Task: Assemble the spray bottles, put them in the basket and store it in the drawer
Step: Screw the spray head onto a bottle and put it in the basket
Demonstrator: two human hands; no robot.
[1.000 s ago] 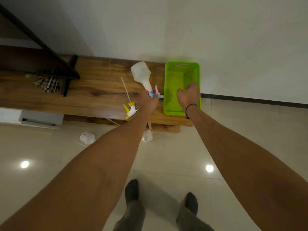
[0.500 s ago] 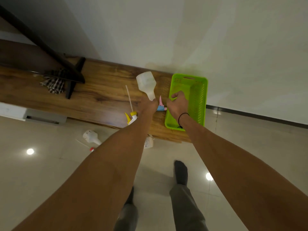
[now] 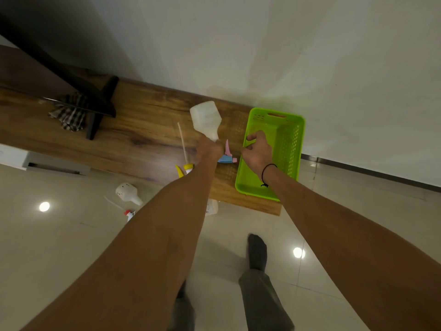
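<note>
On the wooden cabinet top (image 3: 143,137), my left hand (image 3: 208,149) grips the neck of a white spray bottle (image 3: 206,120) lying tilted, base toward the wall. Its pink and blue trigger head (image 3: 226,156) sticks out to the right of that hand. A green basket (image 3: 290,139) stands at the cabinet's right end with nothing in it. My right hand (image 3: 257,151) sits at the basket's left rim, fingers curled around it. A loose yellow spray head (image 3: 187,167) with its long tube (image 3: 182,142) lies just left of my left wrist.
On the tiled floor lie a white bottle (image 3: 127,193), a red-capped spray head (image 3: 128,213) and another bottle (image 3: 212,207) partly hidden by my left arm. A checked cloth (image 3: 69,113) and a black stand (image 3: 100,108) occupy the cabinet's left. A white drawer front (image 3: 47,164) shows below.
My right hand has moved from the basket's right side to its left rim, close to the trigger head. The basket has slid a little. My left hand keeps hold of the bottle.
</note>
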